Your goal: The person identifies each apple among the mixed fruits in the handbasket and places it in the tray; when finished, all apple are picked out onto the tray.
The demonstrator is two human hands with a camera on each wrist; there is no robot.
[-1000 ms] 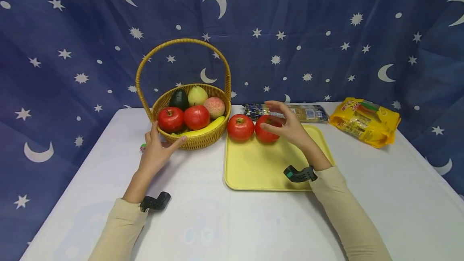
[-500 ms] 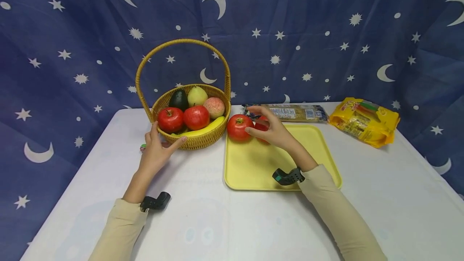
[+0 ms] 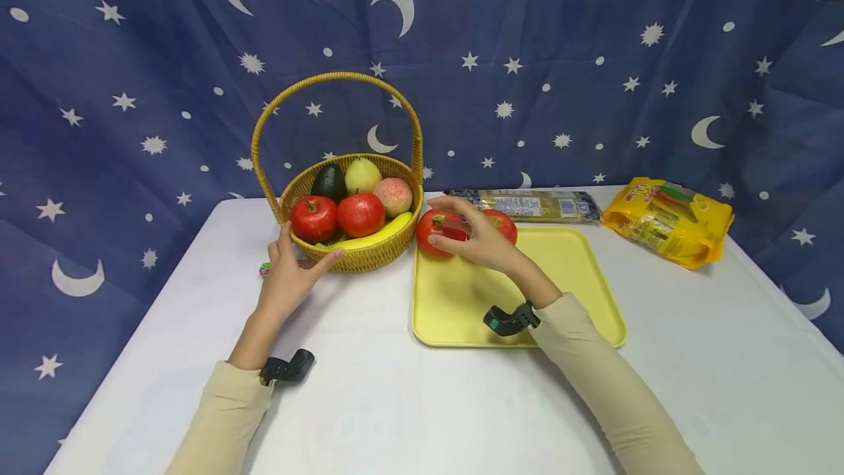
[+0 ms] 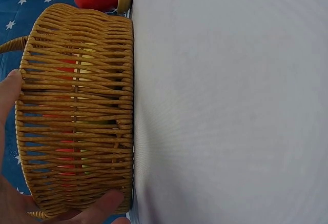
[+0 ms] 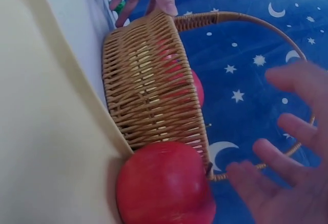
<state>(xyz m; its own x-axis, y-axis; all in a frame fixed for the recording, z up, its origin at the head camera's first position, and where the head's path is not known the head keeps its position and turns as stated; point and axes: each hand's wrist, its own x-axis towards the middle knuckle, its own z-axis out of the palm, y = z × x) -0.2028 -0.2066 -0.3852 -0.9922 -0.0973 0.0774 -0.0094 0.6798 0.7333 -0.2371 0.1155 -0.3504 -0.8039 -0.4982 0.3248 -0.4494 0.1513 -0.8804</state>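
Observation:
My left hand (image 3: 287,275) holds the side of a wicker basket (image 3: 369,260), thumb on the near wall and fingers around its left side. In the basket lie two red apples (image 3: 313,218), an avocado (image 3: 330,182), a pear (image 3: 363,176), a peach (image 3: 393,197) and a banana (image 3: 374,237). My right hand (image 3: 484,244) hovers with parted fingers around the left of two apples on the yellow tray (image 3: 514,299). In the right wrist view, a gap shows between its fingers and that apple (image 5: 165,185). The second tray apple (image 3: 502,223) is partly hidden behind the hand.
Behind the tray lies a clear packet of noodle-like sticks (image 3: 541,205). A yellow plastic bag (image 3: 669,222) sits at the back right of the white table (image 3: 369,387). A small green-and-pink item (image 3: 264,269) shows beside the left hand. A blue curtain (image 3: 560,35) hangs behind.
My right hand has moved left, from the right tray apple to the left one, uncovering part of the right apple. The left hand stays at the basket.

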